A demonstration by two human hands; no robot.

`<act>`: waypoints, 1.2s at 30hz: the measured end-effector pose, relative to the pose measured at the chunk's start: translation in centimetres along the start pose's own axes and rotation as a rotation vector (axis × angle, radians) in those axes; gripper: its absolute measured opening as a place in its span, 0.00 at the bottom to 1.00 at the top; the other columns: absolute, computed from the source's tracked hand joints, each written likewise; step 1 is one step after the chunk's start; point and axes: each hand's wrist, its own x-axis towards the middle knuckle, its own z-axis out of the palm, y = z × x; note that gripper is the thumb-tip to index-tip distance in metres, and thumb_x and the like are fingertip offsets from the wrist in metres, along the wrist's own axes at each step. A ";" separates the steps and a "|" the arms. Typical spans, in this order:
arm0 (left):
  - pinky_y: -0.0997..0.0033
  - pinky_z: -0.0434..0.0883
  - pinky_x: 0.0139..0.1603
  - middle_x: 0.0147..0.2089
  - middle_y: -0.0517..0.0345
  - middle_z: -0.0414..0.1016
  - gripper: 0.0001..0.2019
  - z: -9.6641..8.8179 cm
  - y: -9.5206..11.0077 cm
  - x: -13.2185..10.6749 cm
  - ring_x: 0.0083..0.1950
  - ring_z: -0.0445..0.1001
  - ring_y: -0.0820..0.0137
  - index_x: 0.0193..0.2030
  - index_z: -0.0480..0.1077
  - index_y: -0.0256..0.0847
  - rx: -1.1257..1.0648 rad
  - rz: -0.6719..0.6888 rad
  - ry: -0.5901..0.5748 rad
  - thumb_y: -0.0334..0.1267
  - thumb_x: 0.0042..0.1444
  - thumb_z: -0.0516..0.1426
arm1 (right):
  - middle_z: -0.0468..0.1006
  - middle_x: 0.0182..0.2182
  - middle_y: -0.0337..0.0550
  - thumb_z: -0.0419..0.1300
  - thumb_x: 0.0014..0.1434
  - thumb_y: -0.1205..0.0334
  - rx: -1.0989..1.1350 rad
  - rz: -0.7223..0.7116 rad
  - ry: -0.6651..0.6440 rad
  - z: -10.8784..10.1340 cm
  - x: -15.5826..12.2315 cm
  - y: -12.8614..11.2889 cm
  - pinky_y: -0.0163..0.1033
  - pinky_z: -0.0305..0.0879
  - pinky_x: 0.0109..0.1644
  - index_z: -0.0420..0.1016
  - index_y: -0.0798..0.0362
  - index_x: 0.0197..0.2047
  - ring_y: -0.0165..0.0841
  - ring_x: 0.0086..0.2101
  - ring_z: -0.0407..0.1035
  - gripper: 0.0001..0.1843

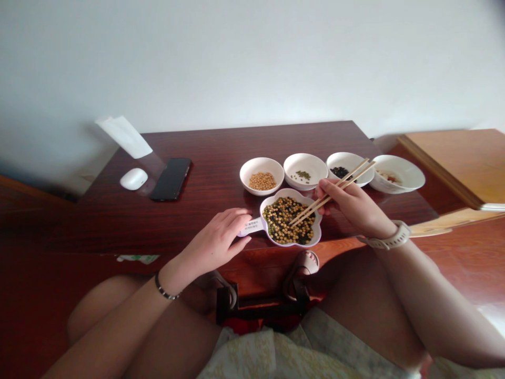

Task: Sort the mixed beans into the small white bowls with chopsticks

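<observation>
In the head view, a white scalloped bowl [317,229] with lilac edging and a short labelled handle [254,226] sits at the tabletop's near edge, right of its middle. Mixed beans [282,216], yellow, black and green, cover its bottom. The left hand [224,234] has fingers and thumb on either side of the handle; I cannot tell whether they press it. The right hand's [351,202] fingers are clamped on pale chopsticks [335,190], tips among the beans.

The tabletop [215,168] is dark, reddish wood grain. Four round white bowls [262,190] line up behind, toward its right edge; a black phone [171,179] lies nearer the left edge. Beyond the far edge rises a pale wall [244,63].
</observation>
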 end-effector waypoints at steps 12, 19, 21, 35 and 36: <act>0.42 0.74 0.75 0.71 0.41 0.74 0.19 0.1 -0.1 0.0 0.73 0.74 0.49 0.70 0.67 0.41 0.018 0.018 0.020 0.36 0.76 0.59 | 0.77 0.26 0.42 0.66 0.71 0.37 -0.006 0.006 -0.029 -0.2 0.1 0.4 0.40 0.67 0.33 0.77 0.49 0.32 0.35 0.28 0.69 0.25; 0.41 0.74 0.75 0.71 0.40 0.74 0.20 0.2 -0.1 0.1 0.73 0.74 0.48 0.70 0.66 0.39 0.026 0.028 0.013 0.37 0.76 0.61 | 0.76 0.26 0.42 0.67 0.71 0.36 -0.014 0.005 -0.018 -0.1 0.1 0.2 0.40 0.65 0.32 0.77 0.49 0.33 0.34 0.27 0.69 0.26; 0.41 0.74 0.75 0.71 0.40 0.74 0.20 0.2 -0.1 0.1 0.73 0.74 0.49 0.70 0.66 0.39 0.030 0.026 0.011 0.37 0.76 0.60 | 0.77 0.26 0.42 0.66 0.71 0.37 -0.012 0.006 -0.022 -0.1 0.1 0.3 0.40 0.66 0.32 0.77 0.49 0.33 0.34 0.27 0.69 0.26; 0.39 0.76 0.73 0.71 0.41 0.75 0.20 0.1 -0.1 0.0 0.73 0.74 0.48 0.71 0.65 0.43 0.016 0.019 0.019 0.37 0.76 0.60 | 0.77 0.25 0.40 0.63 0.74 0.38 -0.047 -0.012 -0.035 -0.3 0.2 0.6 0.40 0.66 0.32 0.77 0.49 0.35 0.33 0.27 0.69 0.25; 0.39 0.76 0.74 0.71 0.41 0.75 0.20 0.1 -0.1 0.0 0.73 0.74 0.48 0.71 0.65 0.43 0.016 0.017 0.018 0.37 0.76 0.60 | 0.77 0.26 0.40 0.63 0.74 0.38 -0.050 -0.015 -0.035 -0.3 0.2 0.5 0.40 0.66 0.33 0.77 0.49 0.35 0.34 0.27 0.69 0.25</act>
